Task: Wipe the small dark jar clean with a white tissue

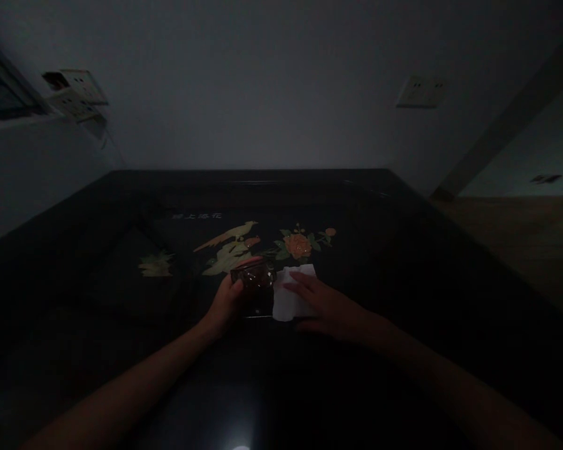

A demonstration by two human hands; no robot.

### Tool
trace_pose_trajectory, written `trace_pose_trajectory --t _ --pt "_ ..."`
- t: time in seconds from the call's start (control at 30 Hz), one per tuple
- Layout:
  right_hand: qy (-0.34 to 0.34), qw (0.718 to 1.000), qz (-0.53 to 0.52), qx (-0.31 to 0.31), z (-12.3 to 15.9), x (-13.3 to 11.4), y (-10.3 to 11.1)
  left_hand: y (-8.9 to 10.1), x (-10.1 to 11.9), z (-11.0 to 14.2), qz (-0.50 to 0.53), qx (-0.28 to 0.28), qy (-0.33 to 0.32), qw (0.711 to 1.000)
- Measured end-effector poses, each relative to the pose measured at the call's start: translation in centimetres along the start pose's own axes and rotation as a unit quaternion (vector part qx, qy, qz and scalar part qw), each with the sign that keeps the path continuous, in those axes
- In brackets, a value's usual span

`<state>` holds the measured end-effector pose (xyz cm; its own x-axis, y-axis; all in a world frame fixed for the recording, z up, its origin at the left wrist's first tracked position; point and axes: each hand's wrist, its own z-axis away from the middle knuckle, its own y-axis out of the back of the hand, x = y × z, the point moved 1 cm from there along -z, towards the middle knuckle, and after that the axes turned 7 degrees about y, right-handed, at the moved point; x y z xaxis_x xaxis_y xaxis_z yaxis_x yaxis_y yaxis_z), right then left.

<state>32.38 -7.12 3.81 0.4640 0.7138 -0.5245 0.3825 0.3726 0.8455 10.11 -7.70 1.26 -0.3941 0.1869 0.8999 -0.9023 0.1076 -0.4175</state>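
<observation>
My left hand (226, 301) is closed around the left side of a dark brown, shiny, see-through glass-like object (254, 276); dim light hides its exact kind. Some fingers are hidden behind it. Close by on the right, a white sheet of tissue or paper (285, 304) lies beside the object, its left edge close to it. My right hand (326, 303) rests over the right part of this sheet, fingers stretched out and apart. Both hands are low over a glossy black tabletop (258, 387).
The tabletop carries a bird picture (234, 232), an orange flower (298, 245) and pale lettering. Behind it rises a wall (253, 94) with sockets (421, 92) at right and more sockets (77, 94) at left. Wooden floor (520, 231) shows at right.
</observation>
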Motion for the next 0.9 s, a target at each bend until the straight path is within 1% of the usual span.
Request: trace_pose_trajectory --t 0.07,0.17,0.3,0.43,0.57,0.67,0.73,0.77,0.83,0.9 --pt "-0.001 1.000 0.020 -0.008 -0.1 0.0 -1.0 0.3 -0.3 -0.2 0.000 -0.007 -0.003 1.000" --pt "-0.008 0.999 0.042 0.013 -0.4 0.1 -2.0 0.3 -0.8 -0.5 0.019 -0.030 0.005 0.999" --pt "-0.052 0.994 0.094 0.030 -1.0 0.0 -2.9 -0.1 -1.1 -0.2 0.044 -0.046 0.031 0.997" --pt "-0.086 0.985 0.136 0.056 -1.3 0.0 -3.2 -0.2 -1.0 -0.1 0.058 -0.059 0.037 0.996" --pt "-0.099 0.981 0.133 0.099 -1.2 1.1 -2.6 -0.3 -0.9 -0.3 0.062 -0.050 0.050 0.996" --pt "-0.119 0.980 0.063 0.144 -0.9 2.6 -1.3 -0.5 -0.8 -0.3 0.066 -0.048 0.065 0.995" --pt "-0.134 0.967 -0.035 0.216 -0.6 3.5 0.0 -0.7 -0.7 -0.2 0.070 -0.040 0.067 0.994" --pt "-0.128 0.953 -0.093 0.258 -0.5 3.9 0.6 -0.8 -0.7 -0.2 0.075 -0.035 0.066 0.994" --pt "-0.119 0.916 -0.191 0.333 -0.3 4.2 1.9 -1.1 -0.8 0.0 0.095 -0.035 0.066 0.993" --pt "-0.117 0.885 -0.243 0.379 -0.2 3.9 2.7 -1.6 -0.9 0.1 0.124 -0.049 0.071 0.989"
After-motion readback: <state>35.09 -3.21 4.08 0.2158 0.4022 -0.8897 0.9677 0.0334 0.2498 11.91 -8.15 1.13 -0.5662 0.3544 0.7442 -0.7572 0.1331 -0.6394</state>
